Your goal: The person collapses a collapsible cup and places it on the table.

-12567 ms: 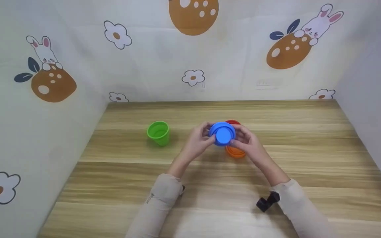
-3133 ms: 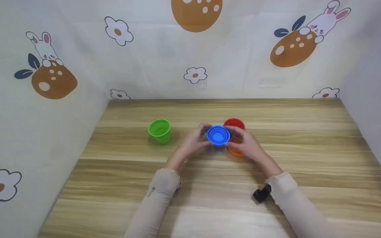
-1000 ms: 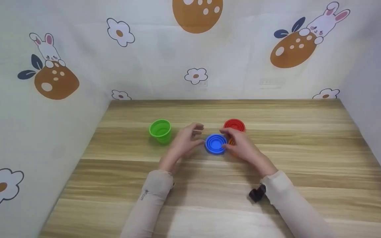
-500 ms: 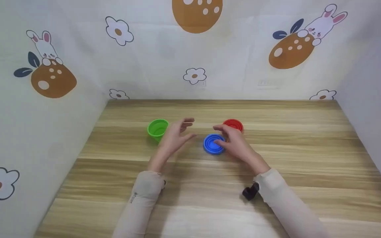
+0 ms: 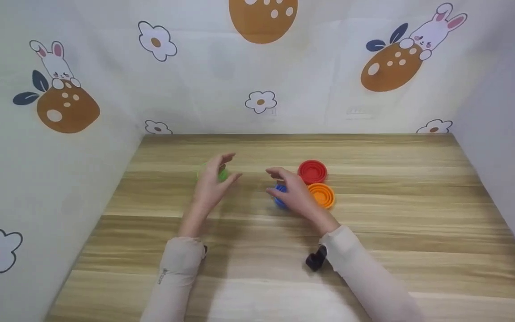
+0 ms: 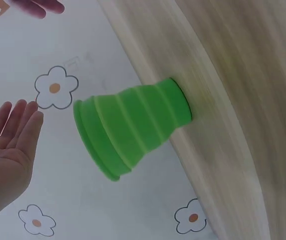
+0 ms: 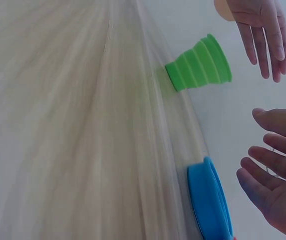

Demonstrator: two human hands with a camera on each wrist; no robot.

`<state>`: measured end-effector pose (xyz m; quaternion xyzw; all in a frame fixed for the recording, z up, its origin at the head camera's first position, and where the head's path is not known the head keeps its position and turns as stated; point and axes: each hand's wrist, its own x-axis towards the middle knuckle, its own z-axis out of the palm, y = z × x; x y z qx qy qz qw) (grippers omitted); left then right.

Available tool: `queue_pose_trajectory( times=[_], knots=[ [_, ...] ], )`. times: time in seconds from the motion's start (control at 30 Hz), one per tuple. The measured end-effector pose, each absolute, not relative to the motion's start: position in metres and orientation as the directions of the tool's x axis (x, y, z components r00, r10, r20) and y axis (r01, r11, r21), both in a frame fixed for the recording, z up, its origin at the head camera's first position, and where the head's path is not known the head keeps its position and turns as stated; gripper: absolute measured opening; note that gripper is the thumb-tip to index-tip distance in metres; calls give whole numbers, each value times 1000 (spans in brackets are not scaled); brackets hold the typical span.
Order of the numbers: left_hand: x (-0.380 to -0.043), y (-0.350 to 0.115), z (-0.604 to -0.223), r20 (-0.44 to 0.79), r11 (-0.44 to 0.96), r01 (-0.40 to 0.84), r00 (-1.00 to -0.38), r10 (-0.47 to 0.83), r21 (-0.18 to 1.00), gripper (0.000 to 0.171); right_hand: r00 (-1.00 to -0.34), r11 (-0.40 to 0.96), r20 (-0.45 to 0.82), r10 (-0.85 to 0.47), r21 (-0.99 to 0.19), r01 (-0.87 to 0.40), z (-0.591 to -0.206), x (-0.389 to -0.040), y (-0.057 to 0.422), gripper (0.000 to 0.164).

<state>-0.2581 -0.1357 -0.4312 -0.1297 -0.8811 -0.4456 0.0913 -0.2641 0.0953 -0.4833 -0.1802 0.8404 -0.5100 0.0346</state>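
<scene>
My left hand [image 5: 210,183] is above the green collapsible cup [image 6: 132,125], fingers spread and holding nothing. That cup stands upright at full height on the table, mostly covered by the hand in the head view. Over the blue collapsible cup [image 5: 279,200] hovers my right hand [image 5: 294,192], relaxed, with thumb and fingers apart. The blue cup lies folded flat on the table, partly hidden under this hand. Right beside it are an orange collapsible cup [image 5: 322,196] and, behind, a red collapsible cup [image 5: 312,172], both folded flat.
The wood-grain table [image 5: 396,179] meets a patterned wall covering [image 5: 213,80] at its back edge, with side walls left and right. A black wrist camera [image 5: 315,259] sticks out from the right sleeve [image 5: 365,273].
Both hands held the blue cup, first base toward the camera, later rim up. It was set down left of the orange cup and released. Both hands then moved left, the left one over the green cup.
</scene>
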Motion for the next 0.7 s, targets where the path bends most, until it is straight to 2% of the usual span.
queue_pose_trajectory(
  times=[0.4,0.7],
  knots=[
    [-259,-171,-436,304,626,265,-952,46,734,60,-905,319,147,-400,-903,-288,-485,-273,50,57],
    [-263,-198,-447,93,615,113,-994,64,780,90,-838,276,151,-524,-901,-335,-491,-268,35,76]
  ],
)
